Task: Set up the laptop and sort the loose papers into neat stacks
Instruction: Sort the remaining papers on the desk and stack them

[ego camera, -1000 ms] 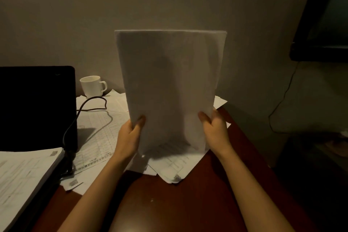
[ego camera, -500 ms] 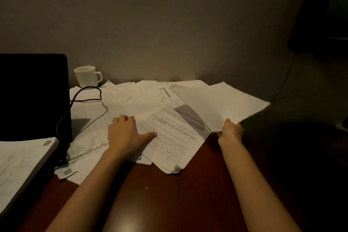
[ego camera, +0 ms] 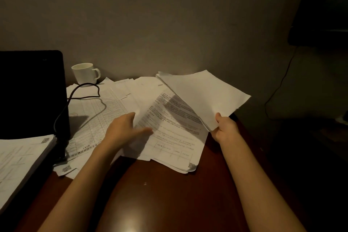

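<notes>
Item: a sheaf of blank-faced sheets (ego camera: pixel 205 98) was held raised above the right side of the worktop (ego camera: pixel 169 194), tilted up toward the wall. Its near corner was pinched in the grip of the right hand (ego camera: pixel 224 128), thumb on top and fingers curled beneath. A shadow was cast by it across the printed page (ego camera: pixel 169 133) lying directly below.

Item: the left hand (ego camera: pixel 124 130) was laid on the spread of loose papers (ego camera: pixel 131 90), fingers extended and loosely spread, thumb pointed toward the printed page; its fingertips were seen touching the edge of a lifted sheet (whether that sheet was actually gripped could not be told).

Item: the loose papers were fanned, overlapping, across the back and middle of the dark red-brown worktop, with a table-printed sheet (ego camera: pixel 94 118) at the left of the spread.

Item: a black laptop (ego camera: pixel 30 92) was stood open at the left edge, screen dark. A black cable (ego camera: pixel 82 90) was looped from its side over the papers.

Item: a white mug (ego camera: pixel 85 73) was placed upright by the wall, just behind the cable loop.

Item: a thick squared stack of printed pages (ego camera: pixel 20 160) was found at the near left, in front of the laptop.
</notes>
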